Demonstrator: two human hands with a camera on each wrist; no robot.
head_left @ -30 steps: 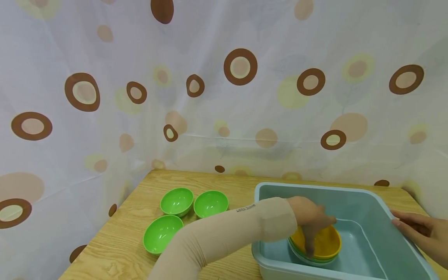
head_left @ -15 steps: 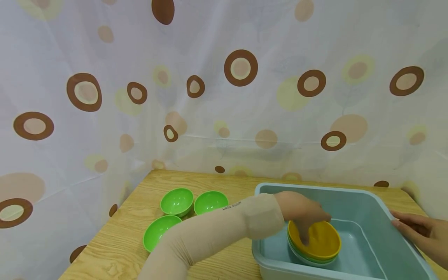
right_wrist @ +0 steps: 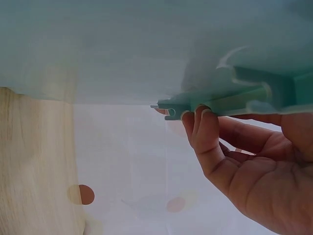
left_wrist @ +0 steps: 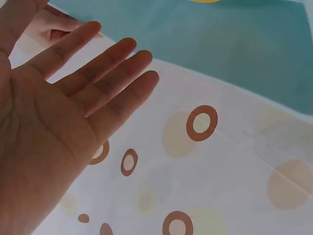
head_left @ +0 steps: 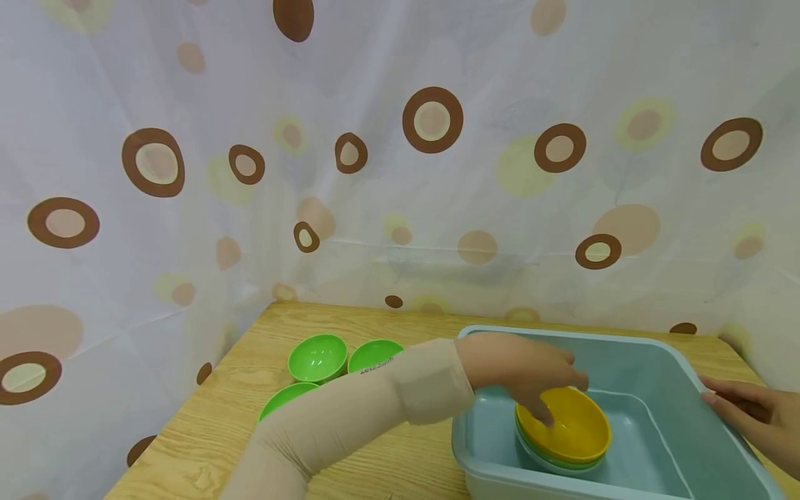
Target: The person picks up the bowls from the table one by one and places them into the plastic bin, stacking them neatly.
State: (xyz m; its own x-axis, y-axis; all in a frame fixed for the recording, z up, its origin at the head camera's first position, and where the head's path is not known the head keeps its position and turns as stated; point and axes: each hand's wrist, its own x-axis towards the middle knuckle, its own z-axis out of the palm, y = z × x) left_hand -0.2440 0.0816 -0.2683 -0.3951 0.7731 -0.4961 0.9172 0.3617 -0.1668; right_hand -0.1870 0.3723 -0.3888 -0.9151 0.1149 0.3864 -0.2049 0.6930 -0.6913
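A yellow bowl (head_left: 578,434) sits nested on a green bowl (head_left: 542,455) and a pale blue one, inside a light blue plastic tub (head_left: 619,338). Over the yellow bowl's left rim hovers my left hand (head_left: 521,364); in the left wrist view its fingers (left_wrist: 110,63) are extended and the palm holds nothing. My right hand (head_left: 759,417) grips the tub's right rim, and the right wrist view has its fingertips (right_wrist: 203,115) curled at the rim's underside. The left forearm partly covers two of three green bowls on the table.
On the wooden table (head_left: 387,451), left of the tub, stand the three bowls: a back left green bowl (head_left: 317,357), a back right green bowl (head_left: 373,353) and a front green bowl (head_left: 284,399). A circle-patterned curtain (head_left: 375,173) hangs behind and along the left side.
My left hand has drawn back leftward and slightly up from inside the yellow bowl, exposing more of it. The forearm covers more of the front green bowl. My right hand stays on the tub rim.
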